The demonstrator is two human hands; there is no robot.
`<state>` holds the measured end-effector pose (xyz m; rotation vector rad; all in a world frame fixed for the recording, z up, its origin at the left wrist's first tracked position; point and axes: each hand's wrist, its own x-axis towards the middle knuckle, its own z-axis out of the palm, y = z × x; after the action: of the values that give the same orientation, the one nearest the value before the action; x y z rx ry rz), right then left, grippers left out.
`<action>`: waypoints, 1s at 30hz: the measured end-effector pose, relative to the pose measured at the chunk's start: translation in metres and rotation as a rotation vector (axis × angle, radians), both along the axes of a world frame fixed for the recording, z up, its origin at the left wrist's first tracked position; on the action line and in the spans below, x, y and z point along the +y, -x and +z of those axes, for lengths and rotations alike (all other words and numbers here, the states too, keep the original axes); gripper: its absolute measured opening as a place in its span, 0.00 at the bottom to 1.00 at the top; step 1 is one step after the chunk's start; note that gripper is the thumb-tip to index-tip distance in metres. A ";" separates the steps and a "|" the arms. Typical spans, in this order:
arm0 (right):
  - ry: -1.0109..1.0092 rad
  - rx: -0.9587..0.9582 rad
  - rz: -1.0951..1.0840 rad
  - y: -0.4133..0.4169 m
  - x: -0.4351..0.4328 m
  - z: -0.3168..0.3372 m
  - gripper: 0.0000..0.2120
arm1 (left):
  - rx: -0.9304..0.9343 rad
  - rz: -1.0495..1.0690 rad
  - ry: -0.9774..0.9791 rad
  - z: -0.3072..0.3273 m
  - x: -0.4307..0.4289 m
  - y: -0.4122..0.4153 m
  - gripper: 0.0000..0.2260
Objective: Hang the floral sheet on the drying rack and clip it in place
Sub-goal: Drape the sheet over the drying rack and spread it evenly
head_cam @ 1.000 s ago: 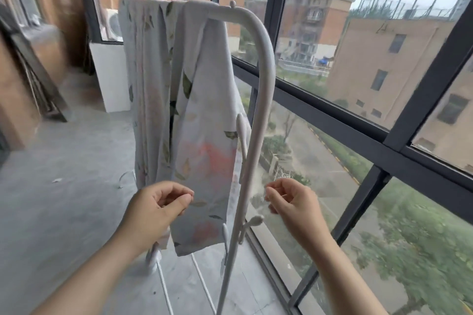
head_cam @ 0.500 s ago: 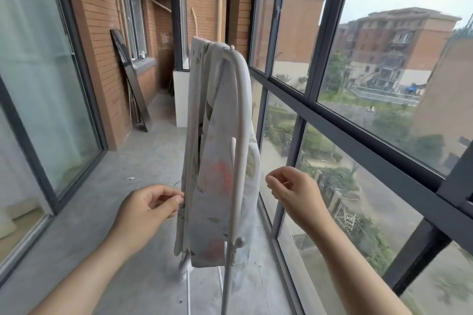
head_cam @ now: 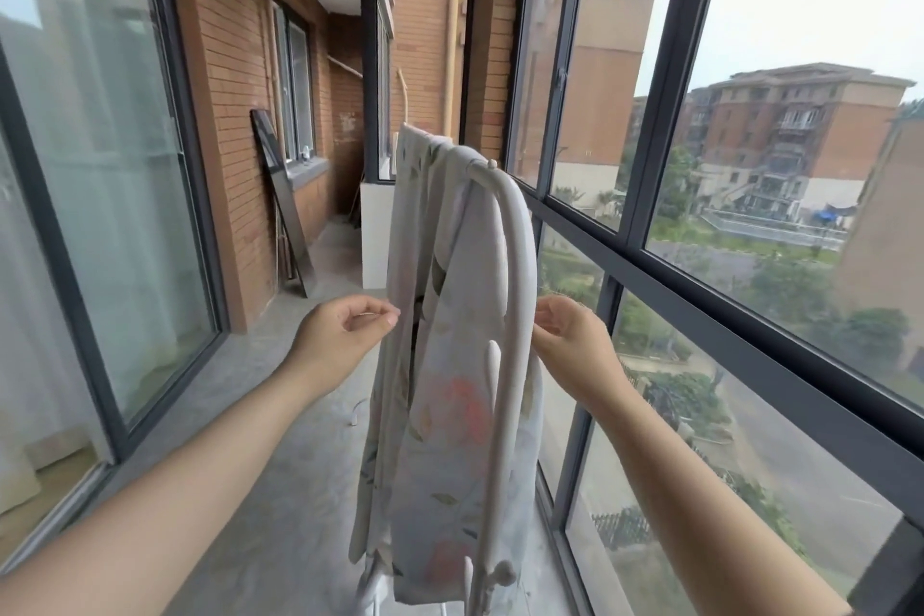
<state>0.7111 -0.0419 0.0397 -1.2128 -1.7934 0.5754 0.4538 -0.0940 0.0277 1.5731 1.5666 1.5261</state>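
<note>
The floral sheet (head_cam: 460,415) is draped in folds over the top bar of the white drying rack (head_cam: 517,265) and reaches almost to the floor. My left hand (head_cam: 340,330) is at the sheet's left edge, its fingers curled and its thumb and forefinger meeting on the cloth. On the other side my right hand (head_cam: 570,340) has curled fingers whose tips reach the rack's curved tube and the sheet's right edge. The tube hides whether they grip the cloth. I see no clip.
This is a narrow balcony with a concrete floor. Dark-framed windows (head_cam: 650,125) run along the right, close behind the rack. A glass door (head_cam: 100,215) and a brick wall (head_cam: 230,140) line the left. A dark panel (head_cam: 282,205) leans against the wall, and a low white wall (head_cam: 372,235) stands beyond the rack.
My view has lifted and swung left, along the balcony. Both hands have risen and closed in from either side, from apart from the sheet to its edges.
</note>
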 end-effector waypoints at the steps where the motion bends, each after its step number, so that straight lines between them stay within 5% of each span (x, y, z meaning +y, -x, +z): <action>1: -0.001 0.004 0.000 0.002 0.003 0.001 0.16 | 0.017 -0.018 0.007 0.002 0.007 0.001 0.05; 11: -0.050 0.065 0.069 0.000 0.019 0.005 0.01 | 0.067 0.011 0.034 0.007 0.071 0.003 0.11; 15: 0.123 0.132 0.255 0.001 0.024 0.013 0.13 | -0.072 0.011 0.059 0.012 0.094 0.010 0.14; 18: 0.169 0.170 0.267 0.003 0.026 0.016 0.04 | -0.099 -0.034 0.099 0.014 0.108 0.011 0.19; 22: 0.150 0.137 0.240 -0.004 0.032 0.013 0.18 | -0.022 -0.067 0.158 0.012 0.117 0.010 0.29; 26: 0.125 0.139 0.170 -0.017 0.036 0.009 0.23 | 0.082 -0.017 0.079 0.009 0.119 0.010 0.10; 30: 0.028 0.149 0.073 -0.025 0.028 0.014 0.24 | 0.014 0.006 0.057 0.006 0.109 0.021 0.17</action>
<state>0.7362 -0.0143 0.0540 -1.0976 -1.7135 0.7162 0.4328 0.0147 0.0336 1.5525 1.6089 1.4635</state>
